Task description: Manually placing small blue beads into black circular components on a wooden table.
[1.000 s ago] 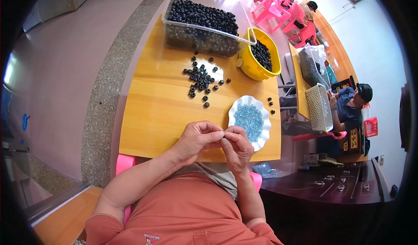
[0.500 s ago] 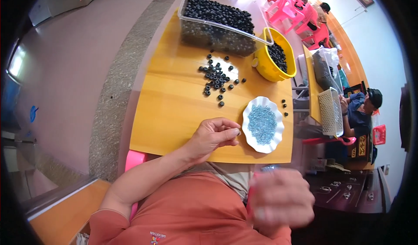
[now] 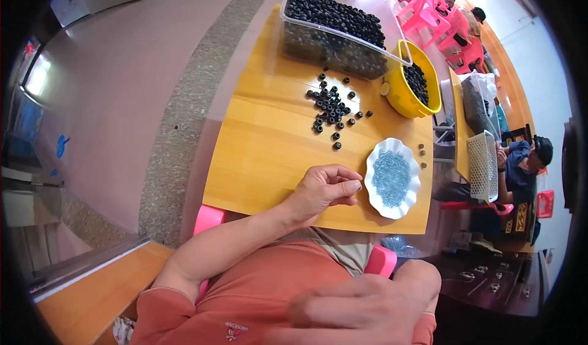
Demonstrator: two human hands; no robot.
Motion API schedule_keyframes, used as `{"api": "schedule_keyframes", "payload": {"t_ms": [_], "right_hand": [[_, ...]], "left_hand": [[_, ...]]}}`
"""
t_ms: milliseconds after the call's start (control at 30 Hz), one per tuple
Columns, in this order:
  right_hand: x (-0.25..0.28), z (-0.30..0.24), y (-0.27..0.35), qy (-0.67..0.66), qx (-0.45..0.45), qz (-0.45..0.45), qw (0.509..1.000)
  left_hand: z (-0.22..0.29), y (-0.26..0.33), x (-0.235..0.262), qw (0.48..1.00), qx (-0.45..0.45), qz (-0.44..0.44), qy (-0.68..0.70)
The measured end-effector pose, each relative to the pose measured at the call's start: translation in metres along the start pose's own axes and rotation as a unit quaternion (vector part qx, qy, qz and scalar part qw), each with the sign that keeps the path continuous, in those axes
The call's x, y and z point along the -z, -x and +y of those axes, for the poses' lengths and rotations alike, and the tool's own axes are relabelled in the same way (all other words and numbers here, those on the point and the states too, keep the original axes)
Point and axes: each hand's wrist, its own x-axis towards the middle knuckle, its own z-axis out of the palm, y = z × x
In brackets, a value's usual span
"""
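My left hand (image 3: 326, 190) is held over the near edge of the yellow wooden table, thumb and forefinger pinched together. Whatever sits in the pinch is too small to make out. Just right of those fingers stands a white scalloped dish (image 3: 372, 205) filled with tiny pale-blue glassy pieces. My right hand (image 3: 361, 311) is low in front of my shirt, smeared by motion, so its grip does not show. Farther off on the table lies a loose cluster of black ring-shaped beads (image 3: 331, 107), with several more strays (image 3: 422, 153) right of the dish.
A clear plastic bin (image 3: 343, 29) heaped with black beads stands at the table's far side, beside a yellow bucket (image 3: 401, 94) holding more. At another table on the right, a person (image 3: 519, 164) sits by a white perforated basket (image 3: 482, 167). Pink chairs (image 3: 422, 17) stand behind.
My right hand has swung down and left, in front of my shirt. The left hand keeps its pinch beside the dish. The whole view has shifted, moving the table rightward in the picture.
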Motion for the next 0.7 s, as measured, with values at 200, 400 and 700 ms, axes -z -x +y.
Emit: {"api": "schedule_keyframes", "payload": {"t_ms": [200,400,700], "right_hand": [[0.002,0.096,0.032,0.246,-0.086,0.035,0.965],[0.044,0.205,0.084,0.388,-0.327,-0.014,0.861],[0.03,0.217,0.094,0.375,-0.354,-0.046,0.856]], "left_hand": [[0.0,-0.002,-0.011,0.993,-0.084,0.065,-0.044],[-0.001,-0.002,-0.004,0.998,0.021,0.047,-0.028],[-0.003,-0.009,0.005,0.998,0.006,0.062,-0.026]]}}
